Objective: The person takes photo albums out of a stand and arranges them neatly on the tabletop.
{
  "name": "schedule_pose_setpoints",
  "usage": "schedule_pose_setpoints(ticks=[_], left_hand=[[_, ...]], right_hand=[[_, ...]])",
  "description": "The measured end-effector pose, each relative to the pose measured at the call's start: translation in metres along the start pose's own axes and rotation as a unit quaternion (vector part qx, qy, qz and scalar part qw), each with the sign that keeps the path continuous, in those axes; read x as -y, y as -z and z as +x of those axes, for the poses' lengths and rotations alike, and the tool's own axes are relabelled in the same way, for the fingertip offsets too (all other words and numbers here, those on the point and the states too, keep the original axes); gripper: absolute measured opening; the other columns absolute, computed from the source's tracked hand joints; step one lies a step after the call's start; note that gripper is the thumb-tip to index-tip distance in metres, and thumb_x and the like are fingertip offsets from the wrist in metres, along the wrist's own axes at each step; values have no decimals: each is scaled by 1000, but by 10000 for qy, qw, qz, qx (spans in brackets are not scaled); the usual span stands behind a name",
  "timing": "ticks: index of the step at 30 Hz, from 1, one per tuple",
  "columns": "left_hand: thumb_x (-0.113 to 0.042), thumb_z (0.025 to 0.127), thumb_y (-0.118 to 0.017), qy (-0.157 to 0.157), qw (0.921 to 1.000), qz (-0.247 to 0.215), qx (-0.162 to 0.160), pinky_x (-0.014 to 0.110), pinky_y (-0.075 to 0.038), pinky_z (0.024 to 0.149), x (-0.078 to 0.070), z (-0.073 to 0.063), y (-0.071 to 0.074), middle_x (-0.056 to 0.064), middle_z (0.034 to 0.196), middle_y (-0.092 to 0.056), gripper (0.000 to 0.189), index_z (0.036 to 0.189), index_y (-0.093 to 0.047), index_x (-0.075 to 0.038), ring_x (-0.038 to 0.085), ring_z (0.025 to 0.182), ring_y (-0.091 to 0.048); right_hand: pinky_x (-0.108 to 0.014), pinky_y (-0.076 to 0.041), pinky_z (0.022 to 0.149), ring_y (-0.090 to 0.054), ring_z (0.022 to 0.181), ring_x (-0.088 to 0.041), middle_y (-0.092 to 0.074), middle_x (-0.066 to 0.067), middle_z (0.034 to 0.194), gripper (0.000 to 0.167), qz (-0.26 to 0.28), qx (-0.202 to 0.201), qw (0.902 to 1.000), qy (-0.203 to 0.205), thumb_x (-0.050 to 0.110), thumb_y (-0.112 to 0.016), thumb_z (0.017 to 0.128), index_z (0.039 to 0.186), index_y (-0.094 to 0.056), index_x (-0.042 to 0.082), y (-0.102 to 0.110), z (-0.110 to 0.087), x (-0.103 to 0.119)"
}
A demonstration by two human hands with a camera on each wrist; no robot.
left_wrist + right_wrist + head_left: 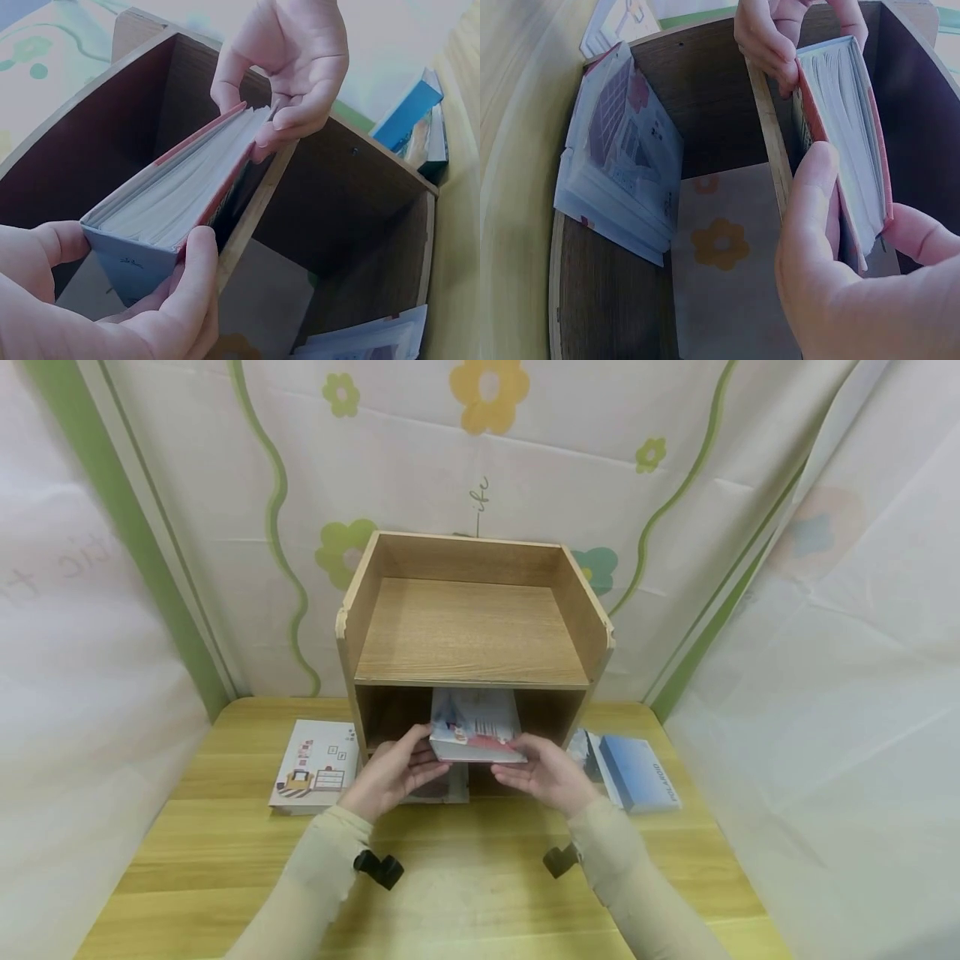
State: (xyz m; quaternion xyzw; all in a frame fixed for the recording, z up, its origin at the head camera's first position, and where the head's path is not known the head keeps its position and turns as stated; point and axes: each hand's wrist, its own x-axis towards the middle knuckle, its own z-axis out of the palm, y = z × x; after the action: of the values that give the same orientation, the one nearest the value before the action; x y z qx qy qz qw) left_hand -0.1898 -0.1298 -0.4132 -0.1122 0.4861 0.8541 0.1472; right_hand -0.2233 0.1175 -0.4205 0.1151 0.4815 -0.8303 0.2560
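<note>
A thick hardcover book [477, 727] with a pale, red-edged cover lies partly inside the upper compartment of a small wooden shelf [472, 627], its near edge sticking out of the front. My left hand [393, 774] grips the left end, at the light blue spine [131, 262], thumb on one cover and fingers on the other. At the right end my right hand [547, 774] pinches the covers between thumb and fingers. The page edges [840, 112] face the wrist cameras. Another book [626, 161] lies in the lower compartment, at its left side, partly hidden by my hand in the head view.
On the wooden table [465, 893], a white illustrated book [315, 768] lies left of the shelf. To the right, a blue book [641, 774] marked POLAROID rests on another book [607, 768]. Patterned curtains [480, 460] hang behind and at both sides.
</note>
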Motion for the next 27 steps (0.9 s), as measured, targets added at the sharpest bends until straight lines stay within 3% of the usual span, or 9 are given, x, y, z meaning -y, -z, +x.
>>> schedule_pose_setpoints(ticks=[6,16,27], left_hand=[[-24,99,-60,7,9999,115,35,40,-54,93,6,2,1,24,112,-59,50,130,-47,13,30,95,-65],[-26,97,-65,-42,9999,128,-28,40,-54,93,11,2,0,22,109,-63,53,129,-50,13,29,96,-66],[-27,94,-69,-69,9998,99,-155,40,-55,91,15,0,-2,21,107,-65,53,126,-53,12,28,93,-67]], right_hand=[[-49,-54,90,-63,100,-45,-43,-34,127,16,-168,89,9998,93,5,-52,95,108,-45,-1,-1,1,-2],[-50,-54,90,-66,89,-40,-46,-35,124,32,-161,118,9998,43,8,-46,96,123,-34,-5,-1,3,-4],[-52,-54,90,-66,90,-41,-47,-36,121,33,-250,95,9996,31,12,-47,98,124,-35,-6,1,3,-6]])
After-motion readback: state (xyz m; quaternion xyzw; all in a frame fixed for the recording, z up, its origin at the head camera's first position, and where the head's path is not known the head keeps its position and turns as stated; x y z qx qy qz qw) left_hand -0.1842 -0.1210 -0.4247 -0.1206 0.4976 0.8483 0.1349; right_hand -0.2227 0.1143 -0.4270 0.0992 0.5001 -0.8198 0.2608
